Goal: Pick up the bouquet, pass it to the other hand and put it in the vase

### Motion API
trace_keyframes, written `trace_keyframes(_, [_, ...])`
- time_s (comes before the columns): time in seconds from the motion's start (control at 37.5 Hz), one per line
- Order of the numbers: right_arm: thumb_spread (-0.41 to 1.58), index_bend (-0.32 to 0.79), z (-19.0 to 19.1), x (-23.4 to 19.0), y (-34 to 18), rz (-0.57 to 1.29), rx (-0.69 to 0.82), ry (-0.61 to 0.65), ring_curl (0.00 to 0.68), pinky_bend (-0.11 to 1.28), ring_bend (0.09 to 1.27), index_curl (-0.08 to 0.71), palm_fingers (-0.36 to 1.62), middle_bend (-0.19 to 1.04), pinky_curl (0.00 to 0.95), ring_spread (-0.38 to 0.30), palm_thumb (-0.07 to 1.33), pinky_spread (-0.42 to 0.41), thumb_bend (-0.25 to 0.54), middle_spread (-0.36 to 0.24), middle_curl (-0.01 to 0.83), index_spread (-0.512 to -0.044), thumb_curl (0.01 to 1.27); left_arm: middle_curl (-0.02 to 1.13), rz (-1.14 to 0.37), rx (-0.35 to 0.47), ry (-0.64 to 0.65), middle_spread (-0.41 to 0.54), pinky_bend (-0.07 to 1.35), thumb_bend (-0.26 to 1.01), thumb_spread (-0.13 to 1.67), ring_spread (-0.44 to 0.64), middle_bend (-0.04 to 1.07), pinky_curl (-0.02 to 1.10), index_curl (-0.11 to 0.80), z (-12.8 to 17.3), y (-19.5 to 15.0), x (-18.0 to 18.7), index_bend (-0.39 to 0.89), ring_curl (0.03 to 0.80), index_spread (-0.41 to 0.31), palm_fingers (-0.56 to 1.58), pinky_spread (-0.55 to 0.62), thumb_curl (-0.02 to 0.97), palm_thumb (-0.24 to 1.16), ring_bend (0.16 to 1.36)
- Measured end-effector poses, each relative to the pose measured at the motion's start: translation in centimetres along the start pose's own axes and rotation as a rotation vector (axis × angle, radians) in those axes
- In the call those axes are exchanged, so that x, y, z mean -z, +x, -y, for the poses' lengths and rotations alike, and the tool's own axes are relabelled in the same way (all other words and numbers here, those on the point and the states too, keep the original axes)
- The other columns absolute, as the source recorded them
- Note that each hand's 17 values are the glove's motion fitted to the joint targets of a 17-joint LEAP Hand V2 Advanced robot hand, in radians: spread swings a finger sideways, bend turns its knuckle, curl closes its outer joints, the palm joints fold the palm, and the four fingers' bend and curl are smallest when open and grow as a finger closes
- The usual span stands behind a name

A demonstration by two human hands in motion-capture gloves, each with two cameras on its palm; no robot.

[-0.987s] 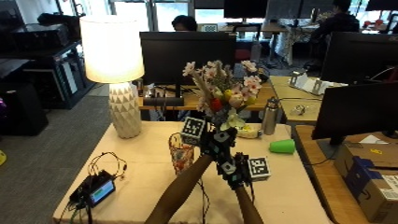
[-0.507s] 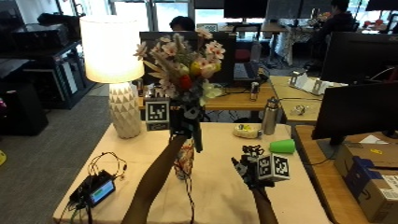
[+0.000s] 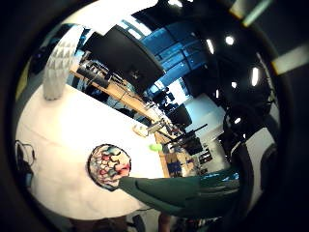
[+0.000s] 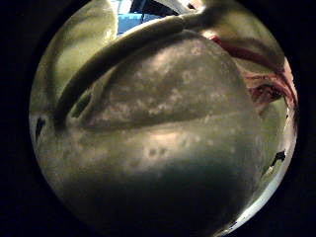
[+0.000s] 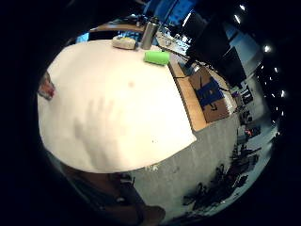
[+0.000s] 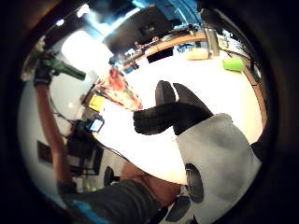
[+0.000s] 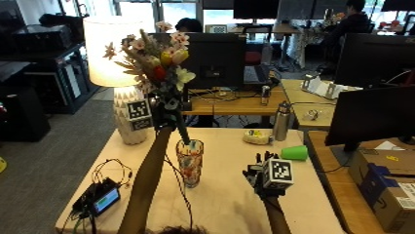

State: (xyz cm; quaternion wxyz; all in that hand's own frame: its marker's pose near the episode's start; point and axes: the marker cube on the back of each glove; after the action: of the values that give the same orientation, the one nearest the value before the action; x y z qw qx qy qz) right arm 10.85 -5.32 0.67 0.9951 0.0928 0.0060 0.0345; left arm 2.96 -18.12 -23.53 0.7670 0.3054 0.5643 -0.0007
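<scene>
- The left hand point(image 7: 163, 108) is gripping the bouquet point(image 7: 154, 58) by its stems, fingers curled round them, and holding it raised well above the desk point(image 7: 223, 195).
- The right hand point(image 7: 262, 178) is hovering low over the desk with its fingers spread and holding nothing; it is well apart from the bouquet, so the handover looks finished.
- The vase point(image 7: 189, 162) is standing upright on the desk directly beneath the left hand, between the two hands and nearer the left one.
- The bouquet's long axis is running nearly vertical, leaning slightly: blooms pointing up and away from the person, stem ends point(image 7: 185, 140) pointing down, hanging at the vase's mouth. Whether they are already inside the rim is hard to tell.
- In the left little-finger palm view the green stems point(image 3: 183, 191) are reaching towards the vase's open mouth point(image 3: 109, 166), so the aim seems close.
- To do this step well, the left hand should probably be lowering straight down, keeping the stems centred over the mouth and the bundle upright, so no stem catches the rim.
- The vase is tall and narrow and the blooms top-heavy; a sideways nudge could tip it. The free right hand could steady the vase.
</scene>
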Motion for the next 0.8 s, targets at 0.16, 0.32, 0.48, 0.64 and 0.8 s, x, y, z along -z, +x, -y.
trace_keyframes(0.16, [1.16,0.19,-0.3,0.4,0.3,-0.005,-0.003,0.004,0.271,0.34,0.17,0.431,0.35,0.17,0.332,0.192,0.53,0.36,-0.021,0.051,0.367,-0.338,0.46,0.6,-0.047,0.069,0.024,-0.382,0.65,-0.03,0.95,-0.38,0.8,0.47,0.56,1.9,-2.7,0.9,0.34,0.482,-0.366,1.41,-0.46,0.434,0.63,0.85])
trace_keyframes(0.32, [1.17,0.2,0.0,1.1,0.8,0.006,-0.013,0.042,0.26,0.34,0.17,0.428,0.35,0.17,0.333,0.205,0.53,0.372,-0.02,0.056,0.354,-0.347,0.44,0.59,-0.049,0.14,-0.02,-0.381,0.66,-0.03,0.97,-0.38,0.8,0.46,0.565,2.6,-6.9,0.7,0.32,0.481,-0.36,1.4,-0.46,0.414,0.62,0.85])
trace_keyframes(0.48, [1.17,0.2,0.0,1.2,0.5,0.012,-0.004,0.053,0.252,0.34,0.18,0.425,0.34,0.17,0.335,0.208,0.54,0.376,-0.018,0.061,0.341,-0.351,0.43,0.58,-0.116,0.259,-0.173,-0.357,0.47,-0.03,0.97,-0.36,0.74,0.42,0.564,1.2,-10.9,-0.8,0.3,0.477,-0.345,1.13,-0.37,0.396,0.62,0.84])
trace_keyframes(0.64, [1.17,0.2,0.0,1.6,-0.3,0.009,0.012,0.06,0.249,0.33,0.18,0.423,0.33,0.16,0.336,0.209,0.55,0.377,-0.019,0.067,0.329,-0.346,0.42,0.56,-0.175,0.332,-0.26,-0.314,0.38,-0.01,0.97,-0.33,0.61,0.41,0.518,-0.6,-14.8,-1.3,0.13,0.46,-0.271,0.8,-0.21,0.395,0.7,0.71])
trace_keyframes(0.8, [1.16,0.19,0.4,2.0,-1.6,0.032,0.034,0.082,0.249,0.33,0.18,0.42,0.32,0.16,0.339,0.207,0.55,0.372,-0.02,0.067,0.32,-0.344,0.41,0.5,-0.1,0.367,-0.375,-0.139,0.52,-0.03,0.94,-0.13,0.31,0.45,0.428,-2.4,-16.9,-0.2,0.02,0.454,-0.115,0.29,0.09,0.385,0.7,0.67])
